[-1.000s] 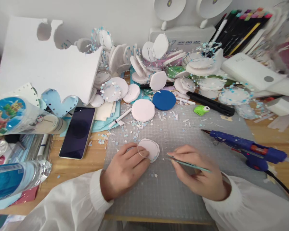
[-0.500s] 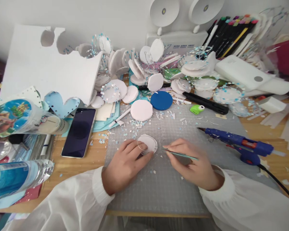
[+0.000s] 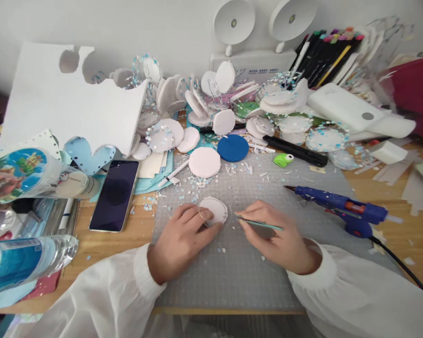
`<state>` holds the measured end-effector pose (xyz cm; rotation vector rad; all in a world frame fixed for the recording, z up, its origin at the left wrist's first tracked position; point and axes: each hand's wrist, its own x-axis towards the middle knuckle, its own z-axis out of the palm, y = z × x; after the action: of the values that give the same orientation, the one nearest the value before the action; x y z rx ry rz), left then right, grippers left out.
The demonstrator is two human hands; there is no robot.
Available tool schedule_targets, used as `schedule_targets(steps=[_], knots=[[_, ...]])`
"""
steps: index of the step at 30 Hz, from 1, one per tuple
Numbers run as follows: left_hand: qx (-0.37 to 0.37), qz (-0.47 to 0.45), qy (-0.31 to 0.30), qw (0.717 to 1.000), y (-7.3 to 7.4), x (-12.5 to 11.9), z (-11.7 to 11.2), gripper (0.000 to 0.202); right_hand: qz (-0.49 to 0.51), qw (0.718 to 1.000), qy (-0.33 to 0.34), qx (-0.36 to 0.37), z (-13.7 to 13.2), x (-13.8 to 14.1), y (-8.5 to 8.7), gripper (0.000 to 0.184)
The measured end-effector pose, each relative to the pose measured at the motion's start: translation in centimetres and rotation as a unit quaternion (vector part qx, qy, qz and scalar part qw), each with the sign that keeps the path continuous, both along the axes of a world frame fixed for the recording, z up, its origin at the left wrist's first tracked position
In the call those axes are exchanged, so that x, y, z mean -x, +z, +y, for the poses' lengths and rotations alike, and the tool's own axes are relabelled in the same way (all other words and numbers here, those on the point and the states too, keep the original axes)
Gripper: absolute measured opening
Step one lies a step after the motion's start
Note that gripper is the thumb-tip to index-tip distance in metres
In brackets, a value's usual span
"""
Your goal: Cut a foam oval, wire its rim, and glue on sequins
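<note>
On the grey cutting mat [image 3: 211,281], my left hand [image 3: 183,239] holds a small white foam disc [image 3: 216,206] by its near left side, fingers closed on its edge. A thin wire loop [image 3: 229,206] arcs around the disc and under my fingertips. Just to the right, my right hand [image 3: 277,234] pinches teal-handled tweezers [image 3: 262,224]. Their tips point left at the loop's right side; whether they touch the wire I cannot tell. Small star-shaped paper bits [image 3: 224,250] lie below the disc.
A blue hot glue gun [image 3: 338,204] lies right of my right hand. Behind are a white foam disc [image 3: 204,162], a blue disc [image 3: 232,148], a green punch [image 3: 283,160] and a black cutter [image 3: 296,150]. A phone [image 3: 114,195] and a bottle [image 3: 17,258] are at left.
The whole view has shifted slightly, so things on the right sit a little further left. Both hands keep nearly the same pose around the disc and tweezers.
</note>
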<state>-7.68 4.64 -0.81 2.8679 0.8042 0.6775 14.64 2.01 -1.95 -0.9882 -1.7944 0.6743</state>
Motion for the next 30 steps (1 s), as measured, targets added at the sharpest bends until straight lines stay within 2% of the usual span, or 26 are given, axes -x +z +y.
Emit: schedule_targets(steps=[5,10,12,16,23,27,30], knots=[[0.032,-0.014,-0.001,0.999,-0.5,0.1,0.0,0.028,0.015,1.0,-0.007,0.0,-0.2,0.0,0.1,0.027],[0.06,-0.042,0.021,0.997,-1.0,0.2,0.2,0.023,0.092,0.994,-0.046,0.036,-0.3,-0.3,0.4,0.024],[0.059,-0.054,0.034,0.996,-0.9,0.2,0.2,0.023,0.124,0.99,-0.041,0.061,-0.4,-0.5,0.6,0.021],[0.059,-0.066,0.06,0.994,-0.7,0.2,0.2,0.025,0.141,0.986,0.008,0.086,-0.6,-0.6,0.8,0.019],[0.069,-0.081,0.061,0.993,-0.5,0.1,0.2,0.029,0.073,0.984,0.141,0.078,-1.1,-0.5,1.2,0.025],[0.094,-0.112,0.059,0.987,0.2,0.2,-0.1,0.038,0.04,0.984,0.167,0.055,-1.1,-0.6,1.0,0.029],[0.091,-0.142,0.077,0.983,0.8,0.4,-0.4,0.032,0.024,0.985,0.17,0.035,-1.1,-0.5,0.7,0.03]])
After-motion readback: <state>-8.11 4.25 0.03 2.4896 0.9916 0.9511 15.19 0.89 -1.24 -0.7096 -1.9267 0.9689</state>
